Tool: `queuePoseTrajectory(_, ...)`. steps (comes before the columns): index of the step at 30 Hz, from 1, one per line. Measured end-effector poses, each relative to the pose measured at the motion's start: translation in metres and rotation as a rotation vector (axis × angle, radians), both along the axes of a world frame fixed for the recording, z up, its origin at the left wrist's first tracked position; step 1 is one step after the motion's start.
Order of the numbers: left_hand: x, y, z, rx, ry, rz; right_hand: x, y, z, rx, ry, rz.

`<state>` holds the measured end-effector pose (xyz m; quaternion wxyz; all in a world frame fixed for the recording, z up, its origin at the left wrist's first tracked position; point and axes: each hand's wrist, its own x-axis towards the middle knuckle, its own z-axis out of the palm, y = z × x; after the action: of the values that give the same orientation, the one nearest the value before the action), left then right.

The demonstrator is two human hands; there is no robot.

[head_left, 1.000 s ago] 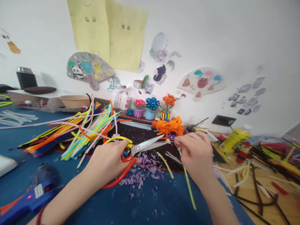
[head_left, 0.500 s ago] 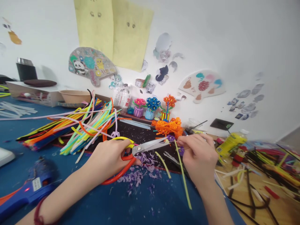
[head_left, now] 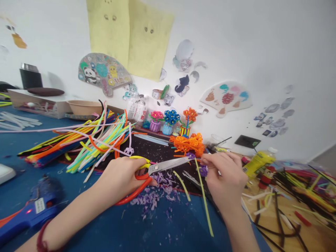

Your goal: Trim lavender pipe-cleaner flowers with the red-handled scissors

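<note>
My left hand [head_left: 126, 178] grips scissors [head_left: 168, 165] with orange and yellow handles. The blades are closed together, their tips pointing right toward my other hand. My right hand [head_left: 224, 171] is in a pinch just beyond those tips. From beside its fingertips a pale yellow-green pipe cleaner [head_left: 203, 196] hangs down; its upper end, near the blade tips, is too thin to make out clearly. A shorter yellow-green piece [head_left: 182, 185] lies on the mat. Purple fluff trimmings [head_left: 149, 197] are scattered below the scissors.
A heap of coloured pipe cleaners [head_left: 78, 140] lies at left, with a blue glue gun [head_left: 31, 213] nearer me. Orange pipe-cleaner flowers [head_left: 187, 143] and small potted ones [head_left: 168, 122] stand behind. A yellow bottle [head_left: 258, 162] and loose strips [head_left: 279, 210] are at right.
The scissor blades were slightly apart and are now closed. My right hand has shifted slightly to the right, and the hanging pipe cleaner has swung a little left at its lower end.
</note>
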<state>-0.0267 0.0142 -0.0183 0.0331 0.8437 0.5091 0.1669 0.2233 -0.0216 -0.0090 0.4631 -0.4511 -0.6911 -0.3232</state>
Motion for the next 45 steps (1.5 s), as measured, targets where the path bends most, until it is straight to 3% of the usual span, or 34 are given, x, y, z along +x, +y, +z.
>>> queuePoseTrajectory(8, -0.0014, 0.0012, 0.0021, -0.011, -0.062, 0.080, 0.0008, 0.0005, 0.0002, -0.018, -0.020, -0.019)
queuePoseTrajectory(11, -0.0028, -0.0006, 0.0044, 0.019, -0.115, 0.050, 0.0007, 0.0010, -0.0001, -0.016, -0.044, -0.020)
queuePoseTrajectory(17, -0.0009, -0.0007, 0.0054, 0.035, -0.005, 0.075, -0.0029, 0.0020, -0.0014, -0.021, -0.091, -0.012)
queuePoseTrajectory(33, -0.0012, -0.0010, 0.0017, -0.007, 0.019, -0.009, -0.0023, 0.0006, -0.0005, 0.012, -0.121, -0.034)
queuePoseTrajectory(40, -0.0023, 0.0015, -0.0007, 0.151, -0.074, -0.048, -0.0013, 0.0007, -0.0018, -0.006, -0.173, -0.070)
queuePoseTrajectory(45, -0.0017, 0.0015, -0.0018, 0.085, -0.019, -0.044, -0.0037, 0.0002, -0.0019, 0.004, -0.176, -0.061)
